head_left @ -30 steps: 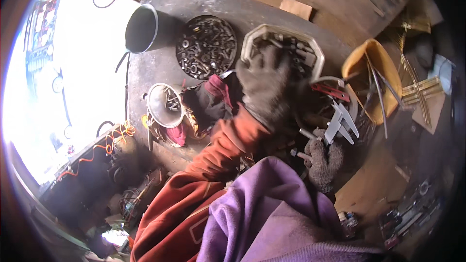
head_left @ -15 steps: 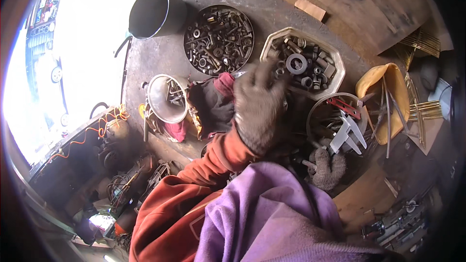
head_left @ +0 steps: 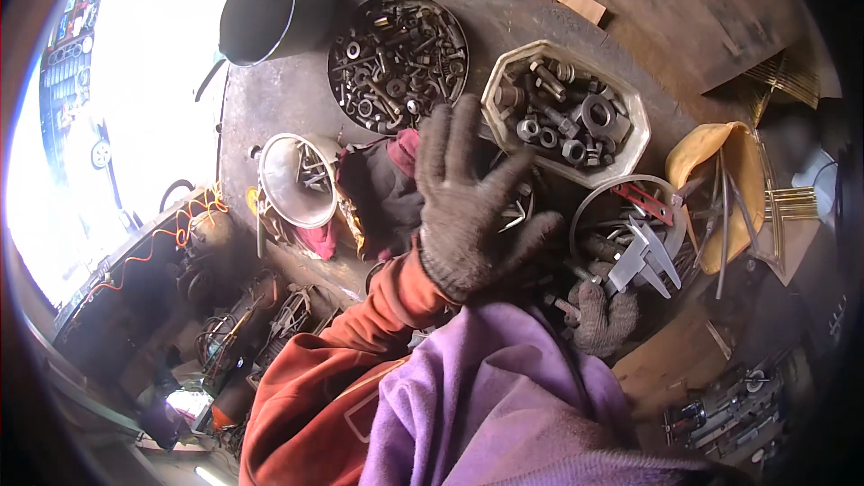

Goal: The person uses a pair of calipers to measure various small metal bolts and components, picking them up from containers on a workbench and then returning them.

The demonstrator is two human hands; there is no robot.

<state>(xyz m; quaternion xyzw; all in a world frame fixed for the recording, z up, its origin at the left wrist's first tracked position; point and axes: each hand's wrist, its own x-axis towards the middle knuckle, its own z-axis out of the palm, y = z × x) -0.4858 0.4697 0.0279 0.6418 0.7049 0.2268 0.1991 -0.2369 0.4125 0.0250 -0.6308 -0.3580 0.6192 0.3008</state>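
Note:
My left hand [head_left: 468, 207], in a dirty grey-brown knitted glove, hovers with fingers spread and nothing in it. Its fingertips are between a round pan [head_left: 332, 81] of bolts, nuts and washers and an octagonal pale tray [head_left: 639, 146] of larger ones. In that tray a big washer [head_left: 598, 112] lies among nuts and bolts. My right hand [head_left: 607, 319], gloved too, is low at the right, fingers curled around a bolt [head_left: 567, 309]. Just above it, a silver caliper [head_left: 643, 261] lies across a round container holding loose metal pieces and a red-handled tool [head_left: 644, 202].
A dark bucket [head_left: 256, 13] stands at the far left of the table. Nearer are a white pail [head_left: 277, 171] with a few bolts and a dark cloth [head_left: 382, 189]. To the right, a cut yellow container [head_left: 733, 166] holds rods. Purple cloth [head_left: 504, 396] covers my front.
My left hand has pulled back slightly from the octagonal tray and its fingers have spread. The big washer and the pieces around it in the tray have shifted. My right hand stays put.

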